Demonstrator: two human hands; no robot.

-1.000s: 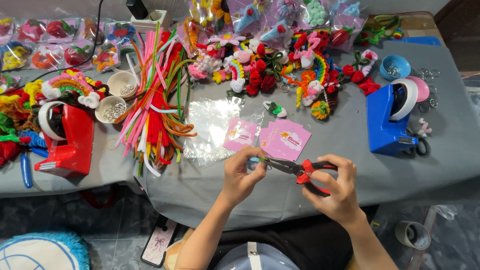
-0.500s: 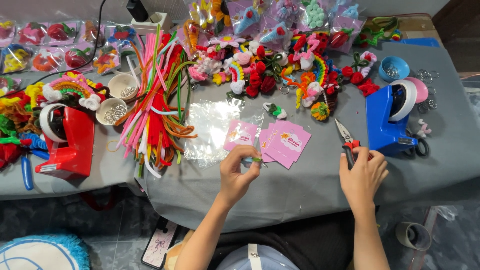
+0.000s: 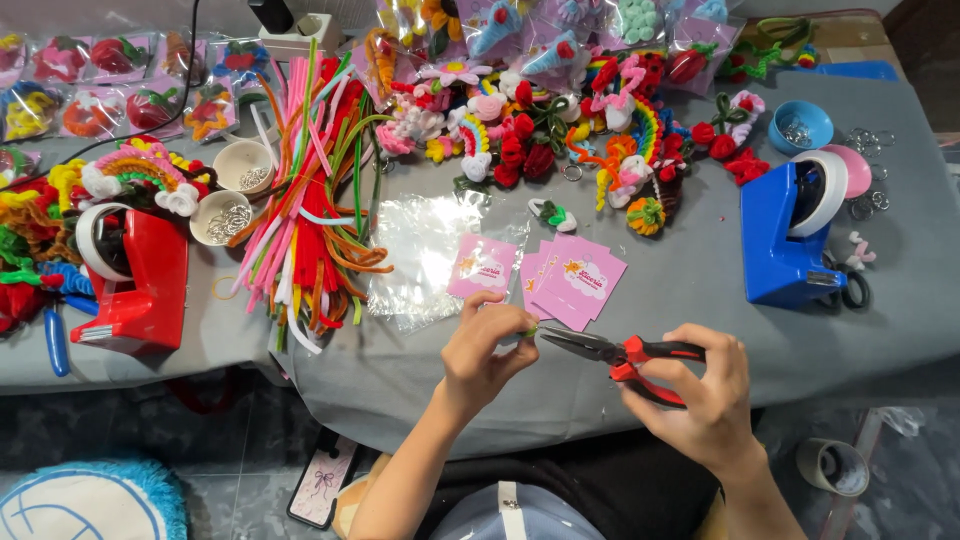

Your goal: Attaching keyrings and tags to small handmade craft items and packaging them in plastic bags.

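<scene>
My left hand pinches a tiny green piece at its fingertips, just above the grey table's near edge. My right hand grips red-and-black needle-nose pliers by the handles. The plier tips point left and meet the green piece. Pink cards lie fanned just beyond the hands, with one more pink card on a clear plastic bag.
A heap of coloured pipe cleaners lies left of centre. A red tape dispenser stands at left, a blue one at right. Small bowls of metal rings and many fuzzy craft flowers crowd the back of the grey table.
My right hand, out to the right with the pliers half a second ago, has come back left and brought the tips to the green piece in my left hand.
</scene>
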